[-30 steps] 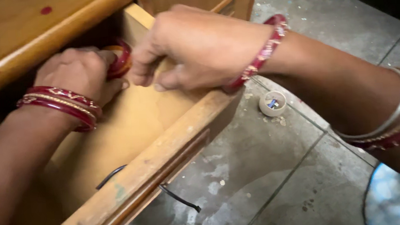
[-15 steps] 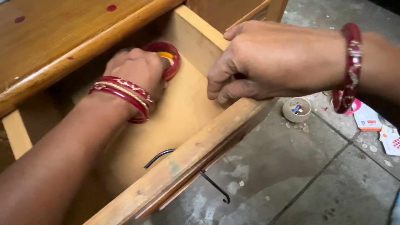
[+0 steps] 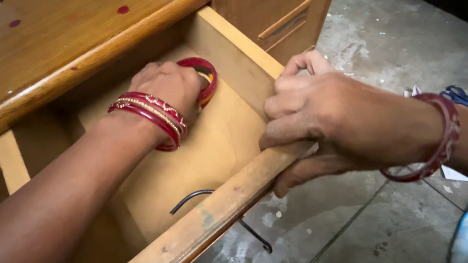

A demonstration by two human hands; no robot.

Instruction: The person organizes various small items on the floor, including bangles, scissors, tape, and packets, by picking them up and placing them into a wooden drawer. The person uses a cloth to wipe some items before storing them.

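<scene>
Landmark: the open wooden drawer (image 3: 202, 151) under the surface (image 3: 40, 47).
Bangles: red and yellow rings (image 3: 204, 79) lie at the back right corner of the drawer.
Left hand: the left hand (image 3: 168, 86) is deep in the drawer, fingers curled around the bangles.
Right hand: the right hand (image 3: 312, 124) is closed on the drawer's front right corner, fingers on top and thumb under.
How the bangles feel: I think they are light, hard and smooth. They may slip or crack if dropped.
Where to hold: pinch the stack across its rim, so all rings lift as one.
Other things: a thin black wire (image 3: 194, 197) lies at the front of the drawer and hangs over the edge. Blue scissors (image 3: 459, 95) and papers sit on the floor (image 3: 351, 48), right of the drawer.
In the way: the surface edge hangs low over the back of the drawer, so there is little room to lift.
</scene>
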